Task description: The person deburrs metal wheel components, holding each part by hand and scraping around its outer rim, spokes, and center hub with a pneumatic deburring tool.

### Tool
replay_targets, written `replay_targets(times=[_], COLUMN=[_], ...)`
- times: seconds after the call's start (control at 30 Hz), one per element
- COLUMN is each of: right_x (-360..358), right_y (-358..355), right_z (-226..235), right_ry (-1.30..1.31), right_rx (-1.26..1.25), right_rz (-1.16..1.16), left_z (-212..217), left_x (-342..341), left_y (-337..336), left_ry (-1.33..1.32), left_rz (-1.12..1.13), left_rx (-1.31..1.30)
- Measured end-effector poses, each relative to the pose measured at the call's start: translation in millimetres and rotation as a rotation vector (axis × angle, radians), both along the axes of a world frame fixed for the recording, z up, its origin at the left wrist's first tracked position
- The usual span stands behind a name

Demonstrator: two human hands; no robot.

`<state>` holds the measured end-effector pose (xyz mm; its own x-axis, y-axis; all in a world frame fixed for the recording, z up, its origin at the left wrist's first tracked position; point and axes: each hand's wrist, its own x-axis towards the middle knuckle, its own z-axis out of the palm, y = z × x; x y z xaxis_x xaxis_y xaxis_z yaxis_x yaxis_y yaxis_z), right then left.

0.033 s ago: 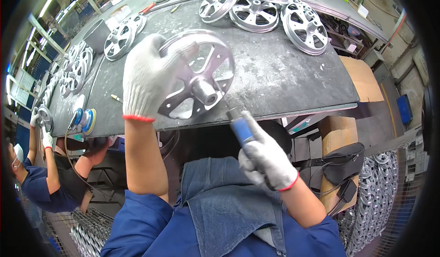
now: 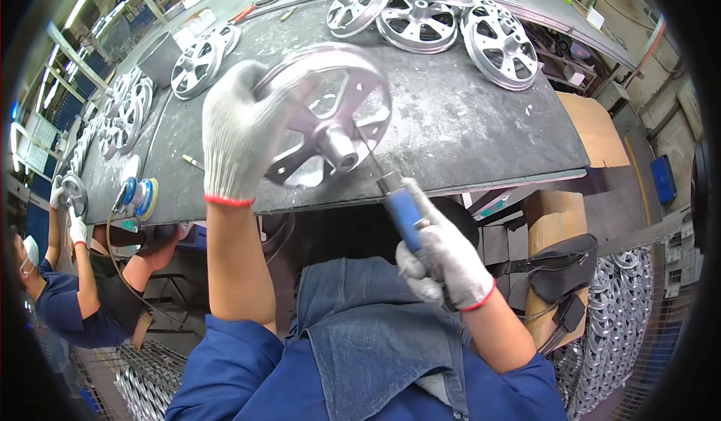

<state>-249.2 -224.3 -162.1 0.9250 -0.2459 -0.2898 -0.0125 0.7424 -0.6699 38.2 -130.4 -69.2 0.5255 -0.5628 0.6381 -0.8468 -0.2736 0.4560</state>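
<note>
My left hand [image 2: 242, 132], in a white knit glove with a red cuff, grips the rim of a silver spoked metal wheel [image 2: 339, 149] on its left side. The wheel is tilted up near the table's front edge, its hub toward me, and is slightly blurred. My gloved right hand [image 2: 449, 259] is closed around a blue handheld tool [image 2: 405, 214] with a thin, rod-like tip. That tip reaches up to the wheel's spokes just right of the hub; whether it touches the metal I cannot tell.
Similar wheels [image 2: 417, 27] are piled at the back of the dark table [image 2: 451, 128], with more along its left. A blue round sander [image 2: 140, 198] stands at the left edge, near a masked co-worker [image 2: 64, 293] handling another wheel. A black bag [image 2: 563, 267] lies at right.
The wheel has shifted slightly right and turned in my left hand. My right hand and the blue tool have moved a little to the right and down.
</note>
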Motion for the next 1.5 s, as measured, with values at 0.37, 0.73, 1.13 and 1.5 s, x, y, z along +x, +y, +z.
replay_targets(times=[0.37, 0.73, 1.13, 1.5], right_x=[22, 7, 21, 41], right_y=[-10, -35, -48, 3], right_z=[22, 11, 62, 53], right_ry=[0.421, 0.120, 0.121, 0.276], right_rx=[-1.876, -0.395, -1.186, -1.585], right_rz=[-0.223, 0.001, -0.243, 0.053], left_z=[13, 22, -52, 52], left_x=[-2, -15, 2, 34], left_y=[-9, -40, -25, -54], left_ry=[0.162, 0.047, 0.645, -0.119], left_rz=[-0.071, -0.093, -0.310, -0.097], left_rx=[0.016, 0.143, -0.292, 0.574])
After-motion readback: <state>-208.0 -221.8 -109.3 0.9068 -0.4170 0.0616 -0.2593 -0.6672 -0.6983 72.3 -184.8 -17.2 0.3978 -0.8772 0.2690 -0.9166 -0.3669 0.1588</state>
